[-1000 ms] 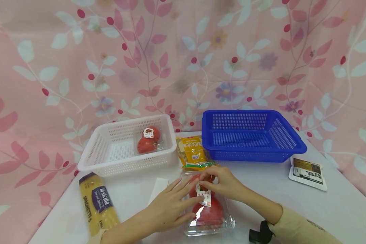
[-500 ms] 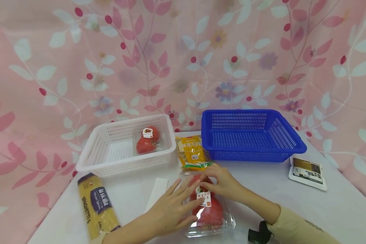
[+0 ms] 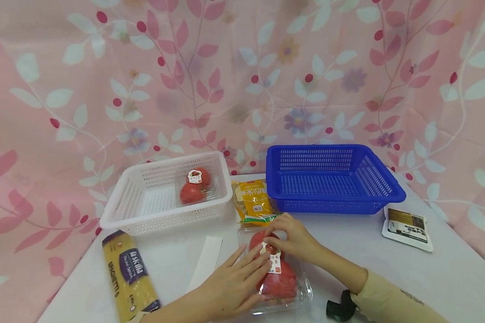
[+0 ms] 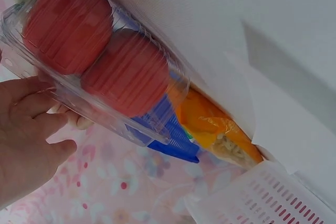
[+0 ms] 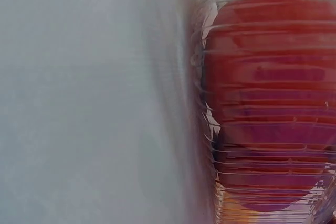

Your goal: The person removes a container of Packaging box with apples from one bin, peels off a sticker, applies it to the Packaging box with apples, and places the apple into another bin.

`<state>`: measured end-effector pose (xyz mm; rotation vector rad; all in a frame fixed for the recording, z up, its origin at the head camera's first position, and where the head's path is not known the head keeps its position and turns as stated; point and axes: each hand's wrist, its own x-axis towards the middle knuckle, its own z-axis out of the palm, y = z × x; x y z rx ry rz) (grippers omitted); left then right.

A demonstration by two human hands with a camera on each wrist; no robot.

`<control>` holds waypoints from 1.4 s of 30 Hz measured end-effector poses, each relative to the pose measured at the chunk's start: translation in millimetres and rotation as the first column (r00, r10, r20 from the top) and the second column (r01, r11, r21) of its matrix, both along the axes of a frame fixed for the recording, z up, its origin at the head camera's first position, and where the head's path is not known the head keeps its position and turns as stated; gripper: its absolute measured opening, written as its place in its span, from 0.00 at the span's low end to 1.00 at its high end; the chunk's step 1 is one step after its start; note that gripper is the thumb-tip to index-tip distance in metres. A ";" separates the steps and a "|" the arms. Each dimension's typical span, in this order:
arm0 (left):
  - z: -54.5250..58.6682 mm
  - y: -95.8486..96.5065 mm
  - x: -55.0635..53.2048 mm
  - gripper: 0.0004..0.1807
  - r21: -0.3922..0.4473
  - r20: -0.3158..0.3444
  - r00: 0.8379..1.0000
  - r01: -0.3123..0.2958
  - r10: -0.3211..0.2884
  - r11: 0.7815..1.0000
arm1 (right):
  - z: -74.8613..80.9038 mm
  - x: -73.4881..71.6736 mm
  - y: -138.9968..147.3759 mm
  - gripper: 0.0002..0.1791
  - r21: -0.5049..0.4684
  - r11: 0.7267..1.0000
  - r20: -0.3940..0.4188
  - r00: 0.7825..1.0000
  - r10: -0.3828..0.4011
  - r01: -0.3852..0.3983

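Note:
In the head view, a clear plastic box of tomatoes [image 3: 282, 282] lies on the white table, a printed sticker [image 3: 274, 261] on its lid. My left hand [image 3: 228, 287] rests on the box's left side, fingers extended toward the sticker. The right hand [image 3: 297, 240] has thumb and index finger together at the sticker's upper edge, pinching it. In the left wrist view, the left hand [image 4: 26, 135] is beside the box [image 4: 126, 72]. Only the ribbed box side [image 5: 268, 93] shows in the right wrist view; the right hand is hidden there.
Behind stand a white basket [image 3: 161, 220], with another tomato pack [image 3: 196, 186] inside, and a blue basket [image 3: 331, 206]. A yellow bag [image 3: 256, 202] lies between them. Spaghetti [image 3: 131, 278] and a white strip [image 3: 206, 260] lie left, a flat pouch [image 3: 407, 228] right.
The left hand has slid slightly downward on the box. The right thumb and index finger stay at the sticker's top, and more of its picture shows. The view has shifted slightly.

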<state>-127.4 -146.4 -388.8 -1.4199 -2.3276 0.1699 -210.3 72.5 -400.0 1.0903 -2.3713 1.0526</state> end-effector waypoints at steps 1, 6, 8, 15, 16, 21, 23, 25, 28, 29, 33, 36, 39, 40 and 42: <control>-0.8 0.0 0.9 0.32 -0.002 0.000 1.000 -0.002 0.002 1.000 | -0.2 -0.3 -0.1 0.05 -0.002 1.000 -0.002 1.000 0.001 -0.001; -4.6 0.1 4.9 0.34 -0.017 0.003 1.000 -0.006 0.006 1.000 | -1.1 -0.4 1.4 0.03 -0.003 1.000 0.005 1.000 0.021 -0.021; -5.7 0.0 5.9 0.33 -0.028 -0.001 1.000 -0.011 0.011 1.000 | -0.5 0.0 3.5 0.02 0.014 0.999 0.022 0.999 0.036 -0.036; -7.2 -1.8 9.9 0.32 0.013 -0.031 0.999 -0.012 0.013 1.000 | 4.8 6.0 16.6 0.06 0.080 0.989 0.058 0.991 0.118 -0.122; -7.0 -2.6 10.6 0.31 0.022 -0.040 0.999 -0.010 0.011 1.000 | 5.4 7.0 18.0 0.06 0.087 0.987 0.052 0.990 0.130 -0.134; -3.8 -8.2 14.1 0.29 0.093 -0.035 0.999 -0.015 0.018 0.996 | 6.3 13.7 23.8 0.06 0.115 0.984 0.047 0.990 0.135 -0.139; -2.4 -10.8 15.7 0.30 0.134 0.046 0.998 -0.047 0.042 0.990 | 6.4 17.9 26.4 0.07 0.122 0.986 0.061 0.992 0.108 -0.115; -0.9 -13.3 18.0 0.34 0.162 0.173 0.981 -0.113 0.084 0.980 | 6.3 22.8 29.2 0.08 0.130 0.988 0.071 0.994 0.080 -0.088; -0.4 -15.9 20.5 0.37 0.179 0.346 0.926 -0.223 0.151 0.958 | 7.2 30.4 33.1 0.10 0.139 0.988 0.088 0.995 0.050 -0.062; -0.5 -16.4 21.0 0.39 0.180 0.383 0.908 -0.254 0.170 0.950 | 7.7 32.8 34.4 0.10 0.143 0.988 0.095 0.995 0.042 -0.055; -1.3 -17.2 21.5 0.45 0.157 0.544 0.805 -0.373 0.235 0.914 | 10.3 41.6 38.9 0.12 0.156 0.988 0.114 0.993 -0.014 -0.004; -0.6 -17.5 18.5 0.49 0.116 0.664 0.695 -0.460 0.276 0.880 | 11.4 46.7 41.6 0.17 0.165 0.985 0.130 0.989 -0.070 0.048; 1.8 -18.9 12.9 0.50 0.098 0.727 0.618 -0.525 0.299 0.845 | 12.9 51.4 42.0 0.22 0.178 0.982 0.170 0.981 -0.098 0.067; 2.8 -19.5 11.2 0.50 0.106 0.732 0.613 -0.534 0.297 0.839 | 13.7 53.3 41.3 0.23 0.187 0.980 0.185 0.977 -0.105 0.070; 4.3 -19.9 8.5 0.49 0.119 0.750 0.595 -0.550 0.288 0.826 | 15.6 57.5 39.4 0.24 0.207 0.975 0.214 0.969 -0.123 0.078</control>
